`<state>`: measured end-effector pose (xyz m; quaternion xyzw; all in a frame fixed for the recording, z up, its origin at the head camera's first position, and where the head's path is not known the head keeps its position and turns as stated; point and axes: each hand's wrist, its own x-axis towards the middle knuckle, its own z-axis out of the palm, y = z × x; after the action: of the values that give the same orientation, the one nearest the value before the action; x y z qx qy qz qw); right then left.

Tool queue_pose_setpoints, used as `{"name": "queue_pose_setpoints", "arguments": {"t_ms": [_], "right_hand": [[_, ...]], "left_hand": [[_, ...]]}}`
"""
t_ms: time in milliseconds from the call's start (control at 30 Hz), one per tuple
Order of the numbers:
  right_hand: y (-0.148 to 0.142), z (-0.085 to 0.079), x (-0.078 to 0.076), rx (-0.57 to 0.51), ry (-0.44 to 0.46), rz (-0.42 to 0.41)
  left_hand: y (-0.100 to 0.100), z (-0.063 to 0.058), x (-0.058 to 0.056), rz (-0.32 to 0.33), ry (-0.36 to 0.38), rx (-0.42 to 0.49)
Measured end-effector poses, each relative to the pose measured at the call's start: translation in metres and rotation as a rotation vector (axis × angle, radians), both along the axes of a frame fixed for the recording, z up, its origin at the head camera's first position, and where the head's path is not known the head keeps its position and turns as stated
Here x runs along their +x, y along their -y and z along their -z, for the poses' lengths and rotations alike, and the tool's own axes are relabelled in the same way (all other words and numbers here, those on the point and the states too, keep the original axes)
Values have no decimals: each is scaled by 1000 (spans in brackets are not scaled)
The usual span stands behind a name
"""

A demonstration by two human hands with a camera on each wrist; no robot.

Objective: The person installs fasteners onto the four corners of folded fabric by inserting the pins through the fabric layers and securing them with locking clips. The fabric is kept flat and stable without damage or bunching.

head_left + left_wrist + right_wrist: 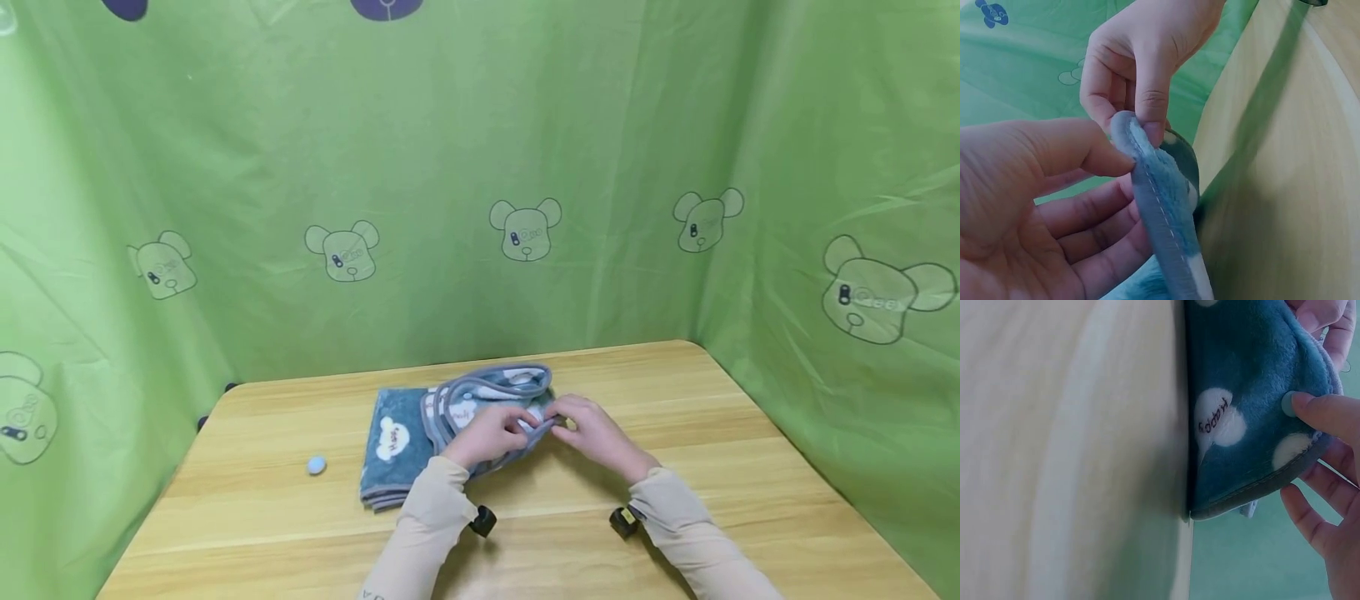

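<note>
A teal fleece blanket (392, 467) with white bear-shaped patches and grey piping lies on the table, its left part folded in flat layers. Its right part is bunched and partly lifted. My left hand (491, 433) pinches the piped edge between thumb and fingers. Close by on the same edge, my right hand (596, 437) also pinches the cloth. In the left wrist view, the piping (1161, 225) runs down from between both hands. The right wrist view shows a blanket corner (1241, 425) hanging from my right thumb and fingers, with a "Happy" patch facing out.
A small pale blue round object (317, 465) lies on the wooden table (255, 517) left of the blanket. Green curtains (450, 150) printed with bear heads stand behind and at both sides. Black devices (483, 522) are strapped at both wrists.
</note>
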<state>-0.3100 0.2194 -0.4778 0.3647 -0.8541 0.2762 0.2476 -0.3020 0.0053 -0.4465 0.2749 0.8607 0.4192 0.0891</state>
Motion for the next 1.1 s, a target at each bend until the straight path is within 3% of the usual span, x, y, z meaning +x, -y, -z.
{"name": "queue_pose_setpoints", "arguments": {"t_ms": [267,433,700,867,1100], "right_hand": [[1,-2,1,8,-41,4],[2,-3,1,16,-53,10],[3,-4,1,24,-86,16],[4,-4,1,24,-80,19],[4,-6,2,26,-67,20]], "left_hand": [[7,-9,5,-32,-52,-69],[29,-21,12,-58,-103,-108],[94,-31,21,-173,-192,-166],[141,-25,24,-276,-198,-215],[202,-16,30,-366,-197,-277]]}}
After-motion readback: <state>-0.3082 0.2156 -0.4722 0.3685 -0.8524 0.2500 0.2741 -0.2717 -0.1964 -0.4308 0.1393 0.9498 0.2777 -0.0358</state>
